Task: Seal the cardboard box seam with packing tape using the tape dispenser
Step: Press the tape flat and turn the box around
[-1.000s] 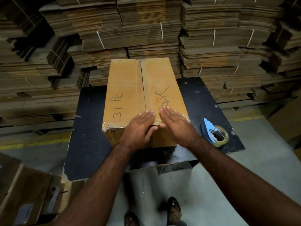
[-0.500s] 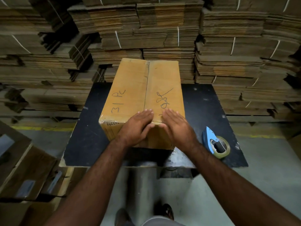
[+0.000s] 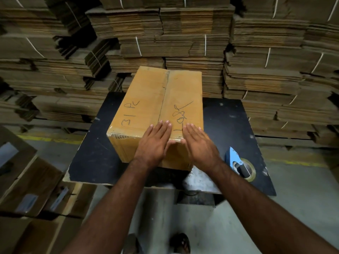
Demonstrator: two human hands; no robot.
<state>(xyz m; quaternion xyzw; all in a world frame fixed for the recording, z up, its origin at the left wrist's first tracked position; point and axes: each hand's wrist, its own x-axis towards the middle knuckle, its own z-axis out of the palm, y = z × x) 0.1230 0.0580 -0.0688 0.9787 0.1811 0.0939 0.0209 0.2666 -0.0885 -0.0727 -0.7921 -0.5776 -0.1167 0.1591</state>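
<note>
A closed cardboard box point(image 3: 146, 99) with handwriting on its top stands on a black table point(image 3: 95, 154). Its centre seam point(image 3: 166, 92) runs away from me, and clear tape glints along the near top edge. My left hand point(image 3: 154, 143) lies flat, fingers together, on the near end of the box over the seam. My right hand point(image 3: 198, 143) rests flat beside it at the near right corner. Neither hand holds anything. A blue tape dispenser point(image 3: 238, 164) with a roll of tape lies on the table to the right of my right wrist.
Bundled stacks of flattened cardboard point(image 3: 183, 33) wall off the far side and both sides. Flattened boxes point(image 3: 33, 189) lie on the floor at lower left. A yellow floor line point(image 3: 51, 139) runs behind the table. My feet point(image 3: 179, 242) show below the table's near edge.
The two hands stay flat on the near end of the box, a little further apart than before. The box looks turned slightly on the table. The dispenser has not moved.
</note>
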